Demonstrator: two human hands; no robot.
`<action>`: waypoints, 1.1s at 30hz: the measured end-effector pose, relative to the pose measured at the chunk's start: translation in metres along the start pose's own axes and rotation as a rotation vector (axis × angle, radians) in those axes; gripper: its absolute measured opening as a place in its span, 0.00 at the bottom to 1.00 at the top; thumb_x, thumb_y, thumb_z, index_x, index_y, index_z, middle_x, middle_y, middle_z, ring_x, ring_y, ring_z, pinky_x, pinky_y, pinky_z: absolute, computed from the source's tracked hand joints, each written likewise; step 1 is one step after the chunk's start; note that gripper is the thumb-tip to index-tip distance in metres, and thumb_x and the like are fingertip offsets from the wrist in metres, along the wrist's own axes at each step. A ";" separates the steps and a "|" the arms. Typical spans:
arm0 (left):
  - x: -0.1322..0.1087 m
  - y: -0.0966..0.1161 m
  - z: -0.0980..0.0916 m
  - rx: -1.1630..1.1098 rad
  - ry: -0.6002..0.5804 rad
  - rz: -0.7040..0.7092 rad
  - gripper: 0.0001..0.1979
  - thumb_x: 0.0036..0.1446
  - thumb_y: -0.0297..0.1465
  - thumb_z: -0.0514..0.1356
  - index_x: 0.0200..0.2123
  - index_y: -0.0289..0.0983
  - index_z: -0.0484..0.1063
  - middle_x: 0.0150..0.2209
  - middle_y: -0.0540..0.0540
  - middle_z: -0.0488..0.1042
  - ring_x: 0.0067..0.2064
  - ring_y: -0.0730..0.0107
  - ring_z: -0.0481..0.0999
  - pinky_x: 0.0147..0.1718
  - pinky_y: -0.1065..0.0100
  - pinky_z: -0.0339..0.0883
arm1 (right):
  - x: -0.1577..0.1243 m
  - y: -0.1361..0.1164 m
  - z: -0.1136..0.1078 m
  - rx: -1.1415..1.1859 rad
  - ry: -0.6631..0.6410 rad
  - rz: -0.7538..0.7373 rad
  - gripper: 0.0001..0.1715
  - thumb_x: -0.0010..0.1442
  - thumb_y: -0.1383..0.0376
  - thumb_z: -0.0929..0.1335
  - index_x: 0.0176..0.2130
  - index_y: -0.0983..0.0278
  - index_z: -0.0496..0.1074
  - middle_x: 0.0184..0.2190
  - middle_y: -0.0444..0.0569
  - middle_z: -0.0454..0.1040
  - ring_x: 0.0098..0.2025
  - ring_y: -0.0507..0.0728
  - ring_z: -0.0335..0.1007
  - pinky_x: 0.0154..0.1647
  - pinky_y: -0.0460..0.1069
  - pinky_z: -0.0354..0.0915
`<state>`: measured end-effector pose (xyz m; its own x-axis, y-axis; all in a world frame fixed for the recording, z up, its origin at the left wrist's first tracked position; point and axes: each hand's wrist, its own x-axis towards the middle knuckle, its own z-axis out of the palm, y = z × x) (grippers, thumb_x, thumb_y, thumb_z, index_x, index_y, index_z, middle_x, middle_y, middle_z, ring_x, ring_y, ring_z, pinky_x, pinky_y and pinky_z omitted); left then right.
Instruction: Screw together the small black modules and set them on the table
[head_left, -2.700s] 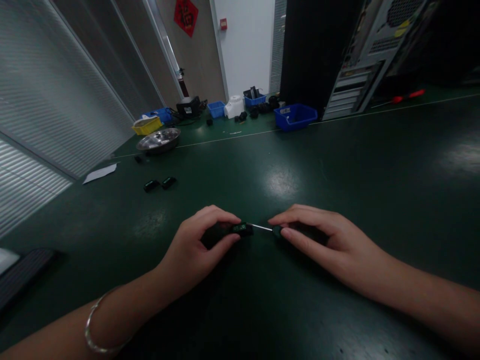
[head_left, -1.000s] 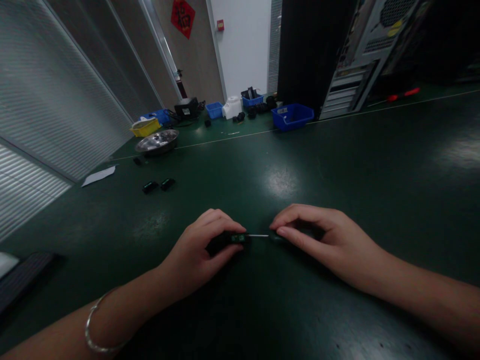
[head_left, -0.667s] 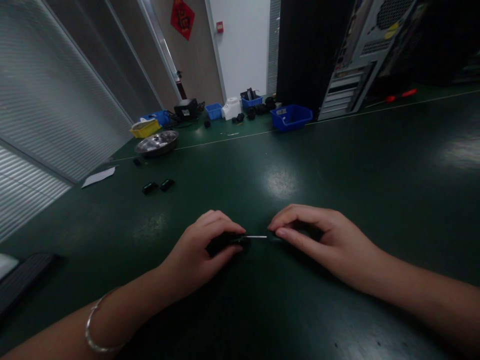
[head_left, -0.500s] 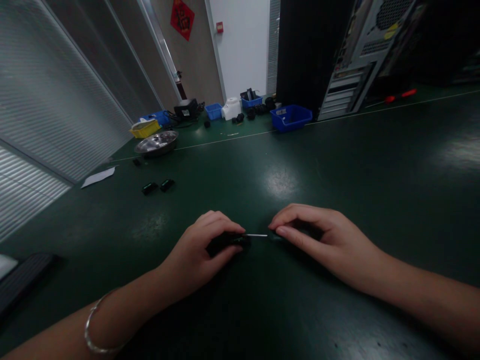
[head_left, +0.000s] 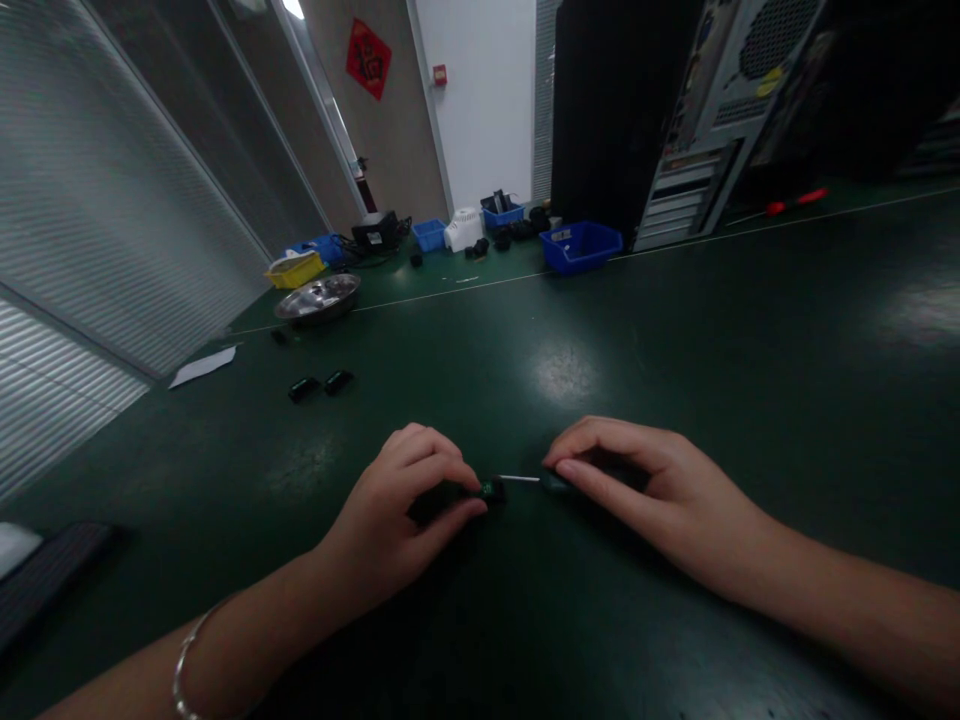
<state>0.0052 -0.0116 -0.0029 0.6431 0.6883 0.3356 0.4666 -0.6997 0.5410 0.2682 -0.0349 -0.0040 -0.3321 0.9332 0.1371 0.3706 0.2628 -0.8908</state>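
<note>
My right hand (head_left: 637,480) is closed on the dark handle of a small screwdriver (head_left: 519,478), low over the green table. Its thin bright shaft points left and ends at a small black part (head_left: 493,490) with a greenish patch. Whether the tip touches that part or lies behind it, I cannot tell. My left hand (head_left: 416,490) pinches the part's near end between thumb and fingers. Farther left on the table lie two similar black parts, one (head_left: 304,388) beside the other (head_left: 338,381).
Along the back stand a metal bowl (head_left: 319,300), a yellow bin (head_left: 295,269), a blue bin (head_left: 581,250) and an opened computer case (head_left: 690,150). A red-handled tool (head_left: 796,202) lies back right. White paper (head_left: 202,367) and a dark keyboard-like object (head_left: 56,575) are at left.
My left fingers have drawn back slightly to the left, showing more of the black part. The screwdriver has shifted a little right with my right hand. The view has tilted up slightly.
</note>
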 end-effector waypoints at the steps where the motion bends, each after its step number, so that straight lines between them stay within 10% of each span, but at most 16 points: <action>1: 0.000 0.000 0.000 0.022 0.001 0.017 0.06 0.61 0.24 0.63 0.40 0.40 0.75 0.39 0.47 0.73 0.42 0.61 0.71 0.40 0.61 0.65 | 0.000 0.000 0.000 0.001 0.001 -0.001 0.09 0.66 0.62 0.66 0.39 0.61 0.76 0.37 0.47 0.79 0.40 0.57 0.75 0.41 0.51 0.69; 12: -0.001 0.006 0.002 0.287 0.000 0.242 0.07 0.63 0.22 0.60 0.43 0.36 0.70 0.41 0.45 0.75 0.43 0.60 0.71 0.46 0.57 0.63 | -0.001 -0.003 -0.001 -0.036 -0.004 -0.026 0.08 0.67 0.65 0.66 0.39 0.61 0.76 0.37 0.47 0.79 0.40 0.57 0.75 0.42 0.51 0.70; 26: 0.003 -0.002 -0.004 0.253 -0.095 0.038 0.11 0.63 0.25 0.58 0.48 0.39 0.71 0.43 0.44 0.76 0.44 0.61 0.73 0.42 0.59 0.65 | -0.001 -0.007 0.000 -0.071 0.014 -0.028 0.11 0.66 0.61 0.65 0.38 0.60 0.77 0.37 0.48 0.80 0.40 0.59 0.77 0.40 0.51 0.72; 33: 0.012 -0.043 -0.037 0.576 -0.061 -0.175 0.13 0.63 0.27 0.60 0.51 0.35 0.71 0.43 0.41 0.77 0.42 0.56 0.75 0.42 0.56 0.67 | 0.000 -0.004 0.001 -0.091 0.020 -0.032 0.12 0.65 0.57 0.66 0.38 0.59 0.78 0.37 0.50 0.81 0.40 0.62 0.79 0.39 0.53 0.75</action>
<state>-0.0300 0.0339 0.0066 0.5529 0.8021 0.2255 0.8113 -0.5800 0.0737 0.2657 -0.0360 -0.0012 -0.3279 0.9284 0.1748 0.4374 0.3133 -0.8429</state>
